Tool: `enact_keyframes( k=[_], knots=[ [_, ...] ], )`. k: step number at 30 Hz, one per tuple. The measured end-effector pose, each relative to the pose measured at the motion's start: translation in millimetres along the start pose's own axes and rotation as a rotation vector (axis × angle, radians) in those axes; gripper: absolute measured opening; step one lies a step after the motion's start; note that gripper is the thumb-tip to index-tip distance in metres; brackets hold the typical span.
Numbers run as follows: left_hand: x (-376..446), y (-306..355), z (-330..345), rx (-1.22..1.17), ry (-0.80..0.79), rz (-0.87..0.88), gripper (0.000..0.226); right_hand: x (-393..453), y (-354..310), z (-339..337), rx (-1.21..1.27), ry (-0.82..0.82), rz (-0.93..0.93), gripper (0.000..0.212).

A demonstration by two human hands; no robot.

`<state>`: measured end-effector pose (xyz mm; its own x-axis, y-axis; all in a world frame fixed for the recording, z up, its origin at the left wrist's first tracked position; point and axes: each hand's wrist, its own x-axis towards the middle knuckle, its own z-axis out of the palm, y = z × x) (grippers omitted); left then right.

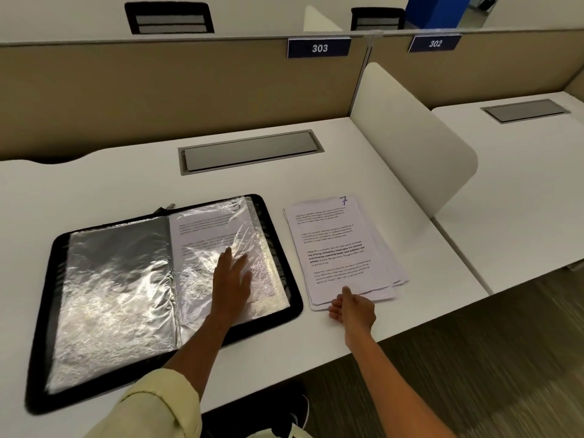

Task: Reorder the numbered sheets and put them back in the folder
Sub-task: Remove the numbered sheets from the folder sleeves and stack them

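Nearest me, my left hand (232,281) lies flat with fingers spread on the right-hand sleeve (221,248) of the open folder (158,289), pressing the crinkled plastic down over a printed sheet already inside it. My right hand (352,308) is at the near edge of the loose stack (343,251), thumb on top of the paper and fingers curled under the edge, so I read it as pinching the stack's near edge, though how many sheets it has I cannot tell. The stack lies on the worktop (395,191) just beside the folder, slightly fanned, with a handwritten 7 (344,200) on the top sheet. The left sleeve (117,298) looks empty, only glare showing. The number on the sleeved sheet is blurred by the plastic. I judge the job early: one sheet visibly filed, several still outside and needing their order checked before they go in. Further back sit a cable hatch (249,151) and the divider with its 303 plate (319,48).
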<state>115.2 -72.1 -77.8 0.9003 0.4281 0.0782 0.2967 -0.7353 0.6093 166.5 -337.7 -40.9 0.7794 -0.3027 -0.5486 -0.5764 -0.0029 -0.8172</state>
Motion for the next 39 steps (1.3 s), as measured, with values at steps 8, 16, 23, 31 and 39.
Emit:
enact_keyframes(
  k=[8, 16, 23, 31, 39],
  knots=[
    [6, 6, -39, -0.254, 0.479, -0.247, 0.011, -22, 2, 34, -0.046, -0.213, -0.082, 0.024],
    [8, -14, -89, -0.702, 0.590, -0.555, 0.015, -49, 5, 70, -0.185, -0.260, -0.235, 0.011],
    [0, -55, -145, -0.882, 0.612, -0.588, 0.020, -70, 23, 98, -0.496, -0.203, -0.464, 0.025],
    [-23, -108, -193, -1.042, 0.588, -0.703, 0.020, -76, 45, 113, -0.638, -0.028, -0.529, 0.043],
    [-51, -158, -211, -1.013, 0.585, -0.765, 0.017, -87, 52, 111, -0.527, 0.041, -0.512, 0.035]
  ],
)
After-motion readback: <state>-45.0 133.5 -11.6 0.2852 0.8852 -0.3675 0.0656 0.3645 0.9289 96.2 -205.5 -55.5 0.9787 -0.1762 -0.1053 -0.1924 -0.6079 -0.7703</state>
